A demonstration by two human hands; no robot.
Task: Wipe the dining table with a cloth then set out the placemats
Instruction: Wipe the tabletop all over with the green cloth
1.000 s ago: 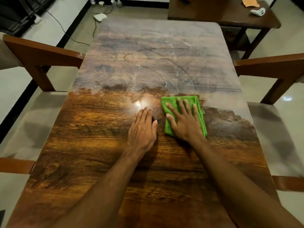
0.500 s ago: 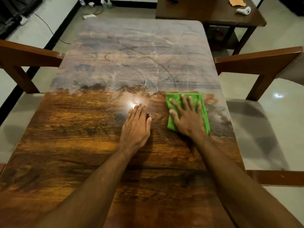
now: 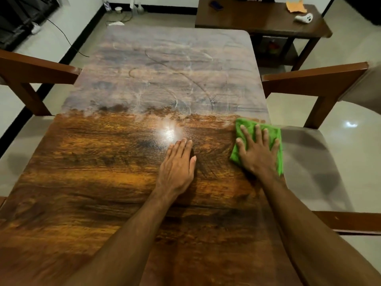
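Right hand [image 3: 257,153]: flat, fingers straight and fanned wide, palm pressing down on a folded green cloth [image 3: 276,137]. Nothing gripped or pinched, only pressed. Cloth at the right edge of the table [image 3: 103,172], about halfway along its length, its outer side reaching that edge and green showing around the fingertips and beside the wrist.

Left hand [image 3: 177,168]: also flat on the table, fingers straight and close together, thumb tucked alongside, holding nothing. Near the table's middle, a little nearer than the cloth and apart from it, bare wood between the two hands.

Table top split across its width: glossy warm brown on the near half, dull and greyish on the far half with pale curved streaks. Dividing line just beyond both hands, level with the far edge of the cloth. Bright glare [image 3: 169,131] on the wood just beyond the left fingertips.

Wooden chair back [image 3: 37,69] at the table's left side, another chair [image 3: 313,79] at its right side with a pale seat beside the cloth. Beyond the table's far right corner, a dark side table [image 3: 257,21] carrying an orange scrap [image 3: 295,7] and a white controller [image 3: 304,17]. Black cable [image 3: 61,34] on the floor past the far left corner.
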